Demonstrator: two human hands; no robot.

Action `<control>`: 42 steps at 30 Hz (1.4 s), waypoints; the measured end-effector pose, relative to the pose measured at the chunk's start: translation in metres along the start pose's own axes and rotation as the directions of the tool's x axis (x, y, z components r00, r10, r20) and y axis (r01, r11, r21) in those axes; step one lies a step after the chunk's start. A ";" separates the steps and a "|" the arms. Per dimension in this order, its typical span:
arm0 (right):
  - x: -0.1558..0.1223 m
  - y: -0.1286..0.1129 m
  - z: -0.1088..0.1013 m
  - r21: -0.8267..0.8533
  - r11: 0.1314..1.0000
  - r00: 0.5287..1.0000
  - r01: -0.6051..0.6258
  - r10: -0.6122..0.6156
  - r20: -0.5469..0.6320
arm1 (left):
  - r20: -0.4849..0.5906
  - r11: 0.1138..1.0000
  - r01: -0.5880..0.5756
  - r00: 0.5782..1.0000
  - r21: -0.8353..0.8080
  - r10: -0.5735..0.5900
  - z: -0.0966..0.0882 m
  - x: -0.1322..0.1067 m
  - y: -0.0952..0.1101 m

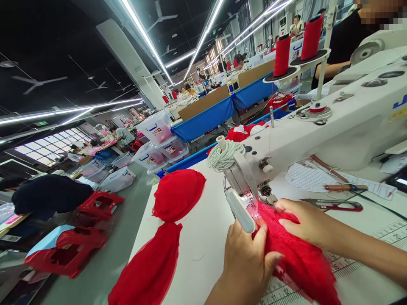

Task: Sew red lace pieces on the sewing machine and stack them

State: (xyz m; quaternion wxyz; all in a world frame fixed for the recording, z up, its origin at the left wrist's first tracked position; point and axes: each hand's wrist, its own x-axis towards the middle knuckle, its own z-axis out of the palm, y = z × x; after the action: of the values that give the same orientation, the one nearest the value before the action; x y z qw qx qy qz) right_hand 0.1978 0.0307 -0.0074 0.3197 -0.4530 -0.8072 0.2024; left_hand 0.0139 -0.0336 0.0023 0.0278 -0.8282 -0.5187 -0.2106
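A piece of red lace fabric [299, 258] lies under the needle area of a white sewing machine [292, 140] and drapes toward me over the printed ruler markings. My left hand [243, 258] grips the fabric's left edge just in front of the presser foot, its fingertips partly behind a white plastic piece [241, 211]. On the other side, my right hand [300, 220] pinches a fold of the same fabric between thumb and fingers. Two red fabric pieces, one rounded cup [179, 192] and one longer piece [149, 267], rest on the white table to the left.
Thread snips [337, 205] and a wooden-handled tool [345, 187] lie right of the needle, near paper scraps [307, 176]. Pale cord [224, 156] is coiled on the machine head. Red thread cones [282, 57] stand behind. Red stools [68, 250] and plastic bins [155, 127] are at left.
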 end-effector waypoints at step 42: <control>-0.069 -0.033 0.014 -0.280 0.912 0.950 0.301 -0.314 -0.002 | 0.700 -0.652 0.372 0.620 -0.661 -0.355 -0.006 0.008 -0.001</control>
State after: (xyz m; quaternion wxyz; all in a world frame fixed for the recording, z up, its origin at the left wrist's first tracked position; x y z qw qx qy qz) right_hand 0.1950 -0.0464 -0.0199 0.2999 -0.3653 -0.8809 0.0244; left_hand 0.0144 -0.0283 0.0102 -0.7434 -0.1426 -0.4096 -0.5092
